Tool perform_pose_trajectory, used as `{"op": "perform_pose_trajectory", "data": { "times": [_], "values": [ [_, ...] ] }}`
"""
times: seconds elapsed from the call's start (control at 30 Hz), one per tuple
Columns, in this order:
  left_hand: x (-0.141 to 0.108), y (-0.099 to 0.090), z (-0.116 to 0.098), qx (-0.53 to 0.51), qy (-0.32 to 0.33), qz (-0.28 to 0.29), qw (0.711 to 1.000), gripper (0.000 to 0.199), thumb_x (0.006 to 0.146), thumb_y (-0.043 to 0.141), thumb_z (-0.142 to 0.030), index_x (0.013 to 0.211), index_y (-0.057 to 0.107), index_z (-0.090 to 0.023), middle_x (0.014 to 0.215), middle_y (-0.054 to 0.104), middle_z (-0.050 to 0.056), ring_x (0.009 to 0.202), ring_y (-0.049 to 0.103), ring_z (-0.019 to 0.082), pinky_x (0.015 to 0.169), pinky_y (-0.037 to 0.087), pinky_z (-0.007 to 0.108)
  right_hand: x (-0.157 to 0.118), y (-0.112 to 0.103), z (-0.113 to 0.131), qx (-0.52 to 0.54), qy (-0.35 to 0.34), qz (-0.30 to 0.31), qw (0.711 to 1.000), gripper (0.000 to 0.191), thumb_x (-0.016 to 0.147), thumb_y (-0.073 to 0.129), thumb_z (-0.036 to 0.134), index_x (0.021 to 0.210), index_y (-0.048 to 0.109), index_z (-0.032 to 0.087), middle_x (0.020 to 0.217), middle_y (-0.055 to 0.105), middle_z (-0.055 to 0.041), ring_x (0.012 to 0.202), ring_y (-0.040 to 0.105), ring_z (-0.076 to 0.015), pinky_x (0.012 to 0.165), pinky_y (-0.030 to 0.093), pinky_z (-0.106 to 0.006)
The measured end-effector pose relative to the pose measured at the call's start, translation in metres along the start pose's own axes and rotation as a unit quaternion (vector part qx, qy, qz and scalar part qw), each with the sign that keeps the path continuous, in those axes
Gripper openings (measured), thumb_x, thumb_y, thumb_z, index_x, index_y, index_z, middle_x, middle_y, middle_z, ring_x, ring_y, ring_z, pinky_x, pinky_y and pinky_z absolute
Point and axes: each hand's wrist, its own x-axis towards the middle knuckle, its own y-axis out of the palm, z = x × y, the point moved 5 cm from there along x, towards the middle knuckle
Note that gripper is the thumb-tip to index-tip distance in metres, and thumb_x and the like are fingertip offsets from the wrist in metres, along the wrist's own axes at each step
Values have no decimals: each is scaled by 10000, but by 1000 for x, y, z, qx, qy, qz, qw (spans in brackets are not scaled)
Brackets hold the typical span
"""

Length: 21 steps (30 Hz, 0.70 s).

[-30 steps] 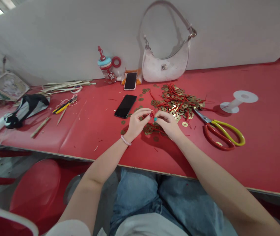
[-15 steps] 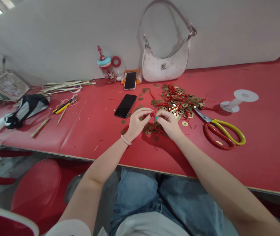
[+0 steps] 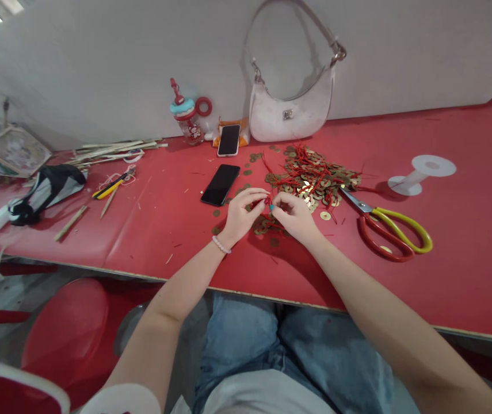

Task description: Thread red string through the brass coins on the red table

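A length of thin red cord (image 3: 268,199) is pinched between the fingertips of the left hand (image 3: 244,215) and the right hand (image 3: 296,217), which meet above the near side of a red, smooth-topped desk (image 3: 465,270); its knotting, if any, is too small to make out. The left wrist bears a bracelet of pale pink beads (image 3: 221,245), and the right thumbnail is teal. Behind and to the right of the fingers lies a heap of round, brass-coloured metal discs (image 3: 310,178), tangled with similar red cords; some discs catch the light, and one lying apart shows a small central hole. A smaller cluster lies beneath the hands, which partly hide it. The steel blades of a pair of scissors with one red and one yellow handle (image 3: 365,210) point into the heap's right edge. Farther right is a white plastic spool (image 3: 414,178). Left of the heap, a black rectangular phone (image 3: 220,184) lies near the left hand; beyond it, a white-edged phone (image 3: 229,140) rests against an orange-and-white packet (image 3: 244,132). Along the wall stand a clear cup with a blue-and-red lid (image 3: 191,127) and a pale pink crescent-shaped handbag (image 3: 291,121). The cup carries a white cartoon print and the bag a square metal plate; any lettering on them is illegible.
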Motion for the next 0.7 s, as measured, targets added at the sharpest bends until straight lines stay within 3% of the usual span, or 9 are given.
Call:
{"op": "perform_pose_trajectory", "data": {
  "times": [0.43, 0.6, 0.7],
  "values": [
    [-1, 2, -2, 29, 27, 13, 999, 131, 803, 535, -218, 853, 650, -180, 932, 658, 56, 877, 608, 134, 816, 493, 304, -3, -2, 6, -18, -14, -30, 999, 126, 724, 495, 190, 604, 456, 186, 549, 431, 37, 509, 380, -87, 492, 312, -235],
    [-1, 2, -2, 34, 32, 16, 999, 120, 791, 547, -186, 851, 650, -171, 932, 657, 60, 884, 604, 133, 832, 487, 306, -3, -4, 3, 54, -5, -50, 997, 73, 728, 562, 239, 745, 503, 198, 611, 500, 31, 533, 445, -93, 503, 360, -236],
    [0, 2, -3, 33, 35, 20, 999, 119, 789, 548, -180, 851, 649, -169, 931, 658, 60, 883, 604, 132, 829, 486, 300, -1, -3, -3, 103, 21, -42, 994, 188, 717, 587, 255, 890, 527, 209, 638, 546, 27, 538, 483, -103, 514, 390, -248]
  ]
}}
